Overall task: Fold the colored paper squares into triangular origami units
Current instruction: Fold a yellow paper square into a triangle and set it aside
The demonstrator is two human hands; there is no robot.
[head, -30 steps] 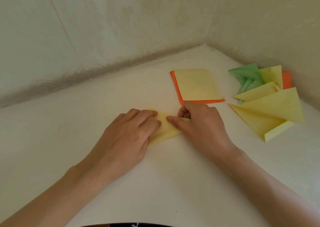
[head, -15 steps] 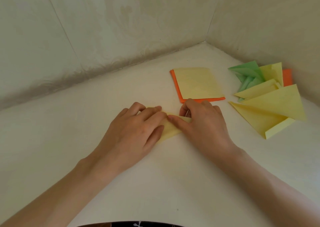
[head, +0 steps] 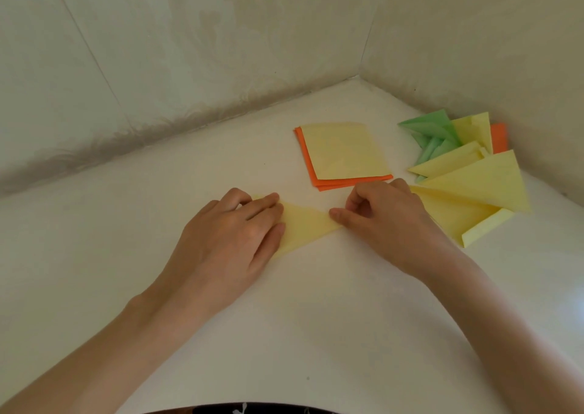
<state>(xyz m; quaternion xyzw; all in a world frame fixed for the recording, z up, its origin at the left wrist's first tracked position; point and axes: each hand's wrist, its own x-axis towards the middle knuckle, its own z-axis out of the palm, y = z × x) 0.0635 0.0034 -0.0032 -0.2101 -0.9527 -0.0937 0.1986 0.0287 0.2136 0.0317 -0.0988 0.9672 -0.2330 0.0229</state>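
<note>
One white tabletop [head: 316, 319], pale-walled corner [head: 360, 75] — left fingers [head: 262, 203] flat on yellow paper [head: 305, 225], right fingers [head: 355, 196] curled, thumb [head: 339, 217] on its tip.

Soft, even daylight fills this corner, with pale glare on the smooth white tabletop [head: 572, 311] at far right. The shadow under the left hand [head: 229, 240] is faint, and everything looks slightly soft.
</note>
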